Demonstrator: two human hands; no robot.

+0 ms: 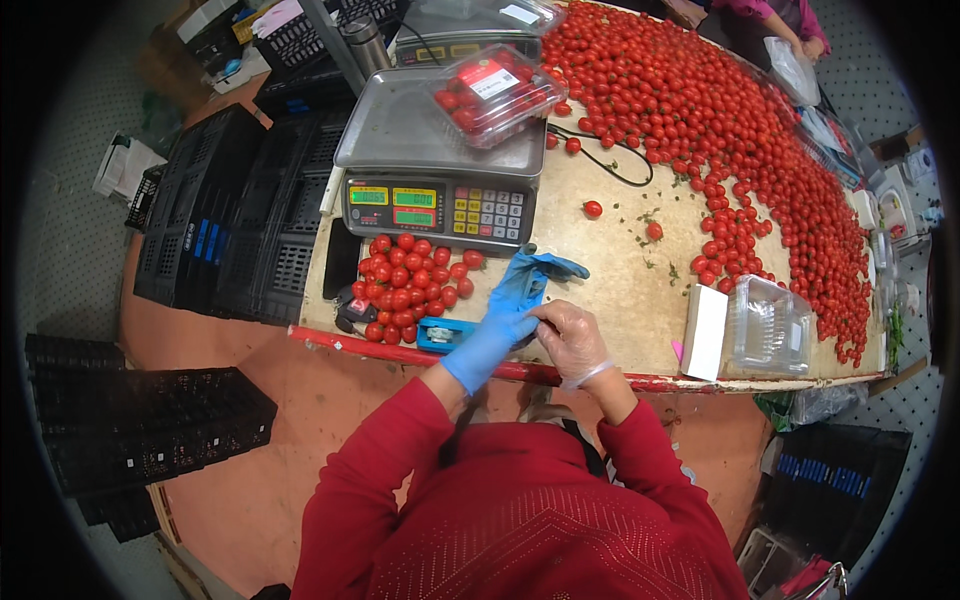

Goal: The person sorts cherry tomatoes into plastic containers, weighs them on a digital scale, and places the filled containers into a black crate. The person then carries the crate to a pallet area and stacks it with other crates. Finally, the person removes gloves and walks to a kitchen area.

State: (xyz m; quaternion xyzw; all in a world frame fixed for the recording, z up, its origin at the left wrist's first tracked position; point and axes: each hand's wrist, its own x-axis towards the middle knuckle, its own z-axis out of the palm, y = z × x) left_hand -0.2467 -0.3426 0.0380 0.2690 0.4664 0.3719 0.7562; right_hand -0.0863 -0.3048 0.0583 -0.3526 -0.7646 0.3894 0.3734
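My left hand, in a light blue glove, is closed at the table's front edge. A limp, darker blue glove sticks out beyond its fingers toward the scale. My right hand, in a thin clear plastic glove, pinches the blue glove beside the left fingers. Where the hands meet, the fingertips are partly hidden. Just left of them sits a blue tape dispenser and a pile of small red tomatoes. The digital scale stands behind, with a clear box of tomatoes on its metal pan.
A broad heap of tomatoes covers the table's far and right sides. An open clear box and a white carton lie at front right. Black crates stand left. Across the table, another person's hands are near a plastic bag.
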